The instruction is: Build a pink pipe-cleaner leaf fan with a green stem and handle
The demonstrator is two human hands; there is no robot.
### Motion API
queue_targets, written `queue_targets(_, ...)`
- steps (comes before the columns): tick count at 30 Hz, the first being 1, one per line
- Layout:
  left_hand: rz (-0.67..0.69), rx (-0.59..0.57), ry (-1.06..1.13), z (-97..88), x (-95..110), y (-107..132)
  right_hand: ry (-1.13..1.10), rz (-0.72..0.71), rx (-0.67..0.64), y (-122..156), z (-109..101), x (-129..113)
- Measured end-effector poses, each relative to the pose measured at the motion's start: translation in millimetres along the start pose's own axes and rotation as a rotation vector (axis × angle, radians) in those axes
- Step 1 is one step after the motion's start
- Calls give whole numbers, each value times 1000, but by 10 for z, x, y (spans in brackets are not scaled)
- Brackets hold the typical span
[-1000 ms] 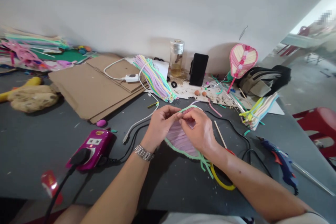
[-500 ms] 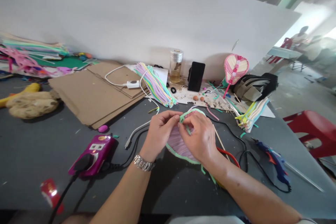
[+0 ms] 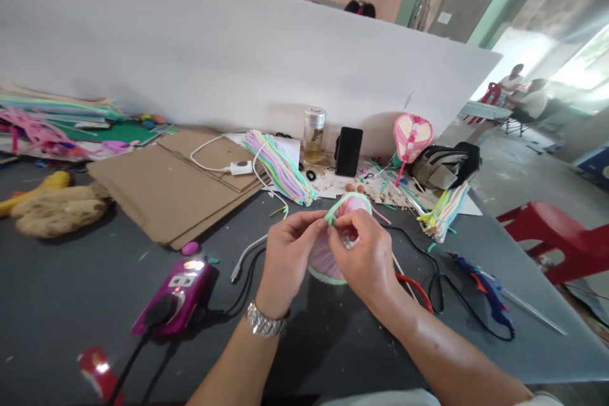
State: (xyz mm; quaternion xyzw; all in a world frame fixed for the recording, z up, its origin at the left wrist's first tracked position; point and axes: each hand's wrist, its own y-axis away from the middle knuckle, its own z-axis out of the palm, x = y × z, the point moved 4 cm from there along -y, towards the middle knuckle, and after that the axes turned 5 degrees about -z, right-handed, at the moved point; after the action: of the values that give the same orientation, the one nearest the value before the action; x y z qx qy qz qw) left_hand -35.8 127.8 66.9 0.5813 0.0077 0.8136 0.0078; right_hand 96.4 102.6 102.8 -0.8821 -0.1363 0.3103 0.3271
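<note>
left hand (image 3: 289,260), right hand (image 3: 364,260): fingers closed in a pinch on the green pipe-cleaner rim (image 3: 347,198) | pink pipe-cleaner fan (image 3: 321,260): between both hands, above the grey worktable (image 3: 71,317), mid-table | change: fan tipped more upright than a second ago, rim's loose ends now hidden

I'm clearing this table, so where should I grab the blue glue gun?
Take the blue glue gun by its handle, reaching in from your side. It lies on its side with the handle toward you, so your fingers stay away from the nozzle at the far end and the long glue stick.
</note>
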Motion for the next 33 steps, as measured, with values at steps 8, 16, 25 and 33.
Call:
queue_targets(8,207,225,291,35,178,323,-123,-161,170,-92,-101,-313)
queue_targets(16,34,341,424,34,-193,548,-185,-210,47,203,35,-183)
queue_targets(25,-11,360,403,41,-340,628,-202,-274,-8,257,28,-88)
queue_targets(33,-62,319,369,16,-375,635,-161,-345,-102,264,46,-46)
